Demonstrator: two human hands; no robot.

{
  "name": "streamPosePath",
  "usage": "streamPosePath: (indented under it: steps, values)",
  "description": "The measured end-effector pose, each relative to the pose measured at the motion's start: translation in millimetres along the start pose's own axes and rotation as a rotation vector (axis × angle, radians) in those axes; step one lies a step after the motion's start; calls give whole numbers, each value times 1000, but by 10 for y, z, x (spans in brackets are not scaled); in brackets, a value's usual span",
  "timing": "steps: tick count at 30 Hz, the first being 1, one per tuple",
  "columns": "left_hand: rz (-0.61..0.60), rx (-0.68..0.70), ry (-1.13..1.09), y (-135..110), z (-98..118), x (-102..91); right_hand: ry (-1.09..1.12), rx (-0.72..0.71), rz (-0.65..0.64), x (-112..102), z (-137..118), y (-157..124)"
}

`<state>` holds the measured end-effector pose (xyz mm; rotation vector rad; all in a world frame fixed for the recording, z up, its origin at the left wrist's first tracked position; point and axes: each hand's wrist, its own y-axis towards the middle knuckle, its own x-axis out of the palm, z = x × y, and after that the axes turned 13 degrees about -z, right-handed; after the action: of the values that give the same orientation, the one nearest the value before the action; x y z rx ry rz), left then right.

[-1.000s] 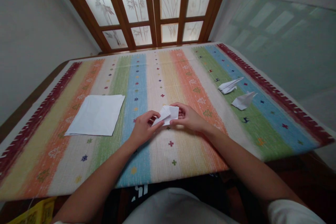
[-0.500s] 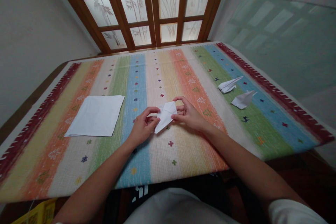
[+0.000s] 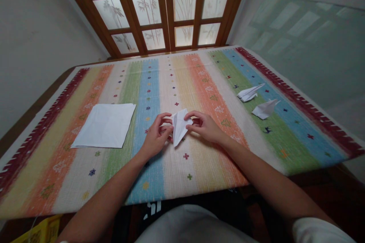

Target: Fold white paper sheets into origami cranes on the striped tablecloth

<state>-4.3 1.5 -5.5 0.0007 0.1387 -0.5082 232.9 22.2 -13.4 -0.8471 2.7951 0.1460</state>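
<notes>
A small folded piece of white paper is between my two hands, just above the striped tablecloth, its narrow point aimed toward me. My left hand pinches its left edge between thumb and fingers. On the other side, my right hand grips the right edge, thumb below and curled index finger above. Creases run lengthwise down the paper. Off to the left lies a stack of square white paper sheets.
Two folded white paper birds stand on the green stripe at the right. The striped tablecloth covers the table. A glass-paned wooden door is behind its far edge. A yellow basket sits below at lower left.
The folded paper has turned a little, so its point now faces more straight toward me and a lengthwise crease shows. Both hands have shifted their hold slightly.
</notes>
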Motion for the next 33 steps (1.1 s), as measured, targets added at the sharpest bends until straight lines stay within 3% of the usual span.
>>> streamPosePath:
  steps: [6,16,22,25,33]
  values:
    - [-25,13,122,-8,15,-12,19,15,-32,19,-4,-7]
    - [37,40,199,-27,34,-10,33,-15,-41,46,11,-12]
    - [97,64,127,-29,-9,35,311,-6,-146,64,48,-17]
    - [97,77,7,-16,-48,39,354,11,-108,93,62,-4]
    - [-119,113,-42,7,-64,-33,337,-77,-79,140,27,4]
